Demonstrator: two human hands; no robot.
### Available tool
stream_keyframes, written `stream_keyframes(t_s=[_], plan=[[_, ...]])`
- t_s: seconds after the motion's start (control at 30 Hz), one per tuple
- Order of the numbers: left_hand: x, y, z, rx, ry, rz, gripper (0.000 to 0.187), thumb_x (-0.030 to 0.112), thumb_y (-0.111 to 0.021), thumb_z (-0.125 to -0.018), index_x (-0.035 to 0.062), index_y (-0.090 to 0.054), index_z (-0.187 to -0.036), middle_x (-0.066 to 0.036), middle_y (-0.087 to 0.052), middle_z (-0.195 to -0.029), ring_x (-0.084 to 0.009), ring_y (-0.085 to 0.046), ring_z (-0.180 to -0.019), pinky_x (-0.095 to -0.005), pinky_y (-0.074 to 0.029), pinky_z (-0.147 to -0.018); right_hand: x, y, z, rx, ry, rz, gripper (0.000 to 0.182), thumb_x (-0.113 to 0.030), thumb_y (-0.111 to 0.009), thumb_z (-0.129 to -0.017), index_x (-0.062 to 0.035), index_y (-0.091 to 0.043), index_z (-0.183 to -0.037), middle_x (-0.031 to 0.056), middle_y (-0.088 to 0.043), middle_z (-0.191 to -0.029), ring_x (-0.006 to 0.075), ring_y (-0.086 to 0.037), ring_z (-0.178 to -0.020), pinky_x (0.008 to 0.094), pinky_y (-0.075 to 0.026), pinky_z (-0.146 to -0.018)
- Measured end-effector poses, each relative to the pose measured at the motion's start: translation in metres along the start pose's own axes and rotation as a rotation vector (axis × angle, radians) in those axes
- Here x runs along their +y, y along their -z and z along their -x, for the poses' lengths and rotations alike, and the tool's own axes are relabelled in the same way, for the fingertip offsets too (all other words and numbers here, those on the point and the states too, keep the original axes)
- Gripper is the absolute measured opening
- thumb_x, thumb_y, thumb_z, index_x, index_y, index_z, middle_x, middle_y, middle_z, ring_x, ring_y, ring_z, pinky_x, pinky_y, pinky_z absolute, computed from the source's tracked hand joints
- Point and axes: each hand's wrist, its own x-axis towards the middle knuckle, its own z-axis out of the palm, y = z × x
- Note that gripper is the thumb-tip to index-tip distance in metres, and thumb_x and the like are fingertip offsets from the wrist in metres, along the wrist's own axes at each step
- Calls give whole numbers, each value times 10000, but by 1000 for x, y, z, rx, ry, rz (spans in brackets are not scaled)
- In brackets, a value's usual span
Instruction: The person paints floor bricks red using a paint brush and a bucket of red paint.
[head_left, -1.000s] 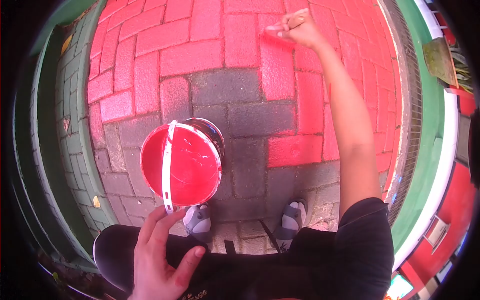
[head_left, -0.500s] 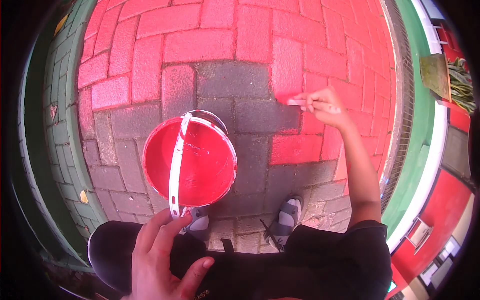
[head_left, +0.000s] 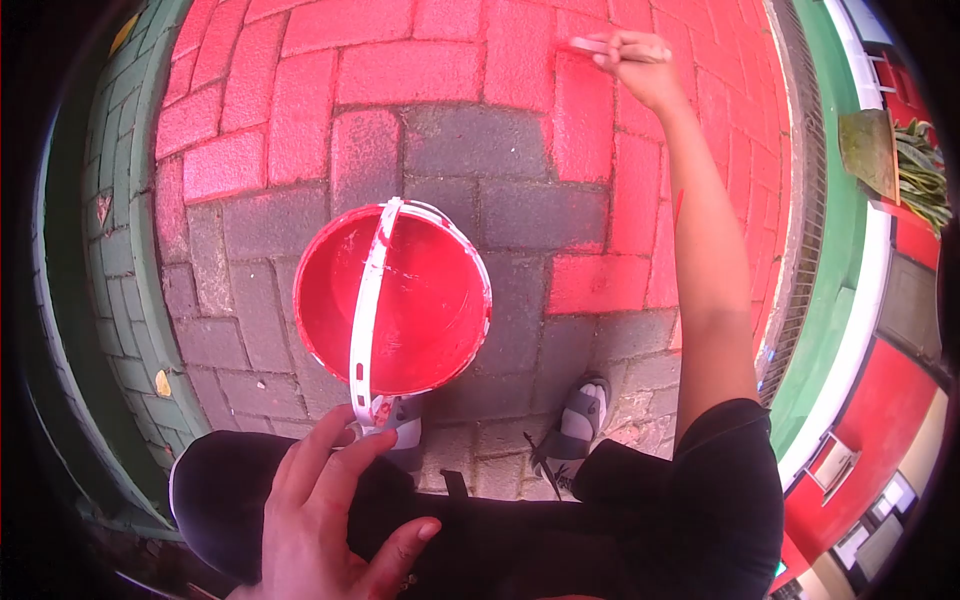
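A white paint bucket (head_left: 478,330), coated with red paint inside, appears in front of my feet. Its white handle (head_left: 371,275) stretches across the opening. The fingers of my left hand (head_left: 330,500) are hooked at the near rim, around the lower end of the handle, while the thumb sticks out apart. My right hand (head_left: 640,65) is closed round a paintbrush (head_left: 590,46). Its pale tip is at red-painted paving bricks (head_left: 585,110) farther out, and the bristles are hard to make out.
Unpainted grey bricks (head_left: 475,140) lie around and beyond the bucket. My sandalled foot (head_left: 580,420) stands on bare paving. A green kerb (head_left: 150,250) runs along the left. On the right are a drain grate (head_left: 800,270) and a potted plant (head_left: 915,165).
My right hand has moved away from me with the paintbrush, from the edge of the grey bricks to farther red ones. The bucket and left hand have shifted slightly right in view.
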Motion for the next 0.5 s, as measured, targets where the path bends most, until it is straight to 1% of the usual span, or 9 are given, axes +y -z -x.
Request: stream_keyframes(t_s=[0.03,0.07,0.13,0.2,0.27,0.3,0.37,0.4,0.5], plan=[[-1,1,0,-11,0,17,494,183,-735,-826,34,-558,-1262,-221,-531,-1321,-417,-522,-1218,-438,-425,-997,-8,3,10,117,-49,29,294,146,-597,-805,-10,-474,-588,76,-725,-894,188,-689,-1026,239,-551,-778],[-3,2,1,-26,1,34,491,187,-732,-830,35,-558,-1263,-218,-529,-1327,-413,-520,-1222,-439,-424,-998,-4,1,22,117,-53,30,294,146,-597,-805,-10,-474,-588,76,-725,-894,188,-689,-1026,239,-551,-778],[-4,3,2,-42,4,33,488,195,-727,-834,35,-557,-1264,-216,-527,-1332,-410,-518,-1227,-439,-420,-1003,21,-11,57,41,-32,-109,293,149,-556,-833,-1,-485,-592,120,-719,-1034,201,-653,-1101,253,-531,-858],[-8,-1,3,-52,8,32,486,203,-722,-839,36,-557,-1265,-213,-525,-1338,-407,-516,-1232,-440,-417,-1007,31,-25,104,-15,-268,-532,284,149,-522,-845,13,-484,-598,158,-692,-1107,223,-623,-1152,282,-516,-914],[-13,-10,5,-36,45,-32,575,321,-733,-778,-5,-557,-1217,-231,-517,-1320,-392,-542,-1183,-436,-404,-1013,29,-30,152,-98,-274,-538,238,144,-500,-817,13,-444,-627,236,-618,-1226,305,-553,-1246,327,-513,-937],[-12,-12,5,-47,37,-38,575,321,-733,-778,-5,-557,-1217,-231,-517,-1320,-392,-542,-1183,-436,-404,-1013,23,-31,172,-86,-282,-538,238,144,-500,-817,13,-444,-627,236,-618,-1226,305,-553,-1246,327,-513,-937],[-10,-15,5,-58,24,-72,592,329,-742,-768,-5,-554,-1219,-240,-508,-1334,-402,-538,-1196,-438,-409,-1011,8,-35,199,-164,-387,-434,255,213,-428,-775,15,-433,-615,225,-647,-1166,292,-569,-1229,325,-528,-912],[-9,-17,5,-64,13,-80,592,329,-742,-768,-5,-554,-1219,-240,-508,-1334,-402,-538,-1196,-438,-409,-1011,1,-33,205,-150,-390,-433,255,213,-428,-775,15,-433,-615,225,-647,-1166,292,-569,-1229,325,-528,-912],[-3,-21,8,-53,-10,-74,597,304,-752,-752,-10,-552,-1219,-244,-512,-1331,-404,-538,-1202,-433,-408,-1012,-23,-20,200,-206,-333,-378,254,222,-439,-766,25,-426,-607,208,-690,-1081,275,-619,-1158,322,-549,-870]])
